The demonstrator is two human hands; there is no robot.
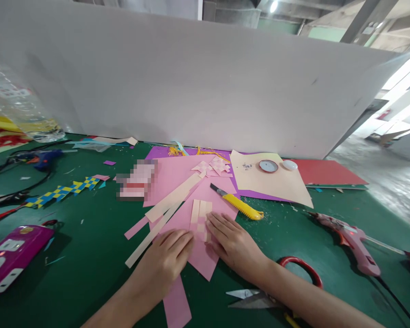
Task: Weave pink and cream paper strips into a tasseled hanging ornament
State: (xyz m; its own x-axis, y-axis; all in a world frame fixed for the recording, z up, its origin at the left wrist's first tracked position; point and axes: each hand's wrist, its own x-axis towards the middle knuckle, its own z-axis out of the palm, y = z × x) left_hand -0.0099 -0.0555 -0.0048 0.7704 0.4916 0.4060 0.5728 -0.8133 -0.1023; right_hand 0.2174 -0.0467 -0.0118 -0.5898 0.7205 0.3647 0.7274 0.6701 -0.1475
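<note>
A small woven piece of pink and cream paper strips (201,213) lies on a pink paper sheet (208,264) in front of me. My left hand (174,253) is at its lower left edge, fingers bent together on the strips. From the right, my right hand (230,237) presses its fingers on the weave's edge, thumb lower down. Its underside is hidden. A yellow utility knife (241,205) rests just beyond my right hand, blade out. Long cream strips (174,196) fan out to the left, and finished woven pink pieces (213,166) lie farther back.
Scissors (300,262) with red handles lie under my right forearm. A pink glue gun (351,237) is at right, a magenta power strip (17,255) at left. A blue-and-yellow woven strip (64,191) lies left. Behind the cream sheet (273,184) rises a white partition (191,82).
</note>
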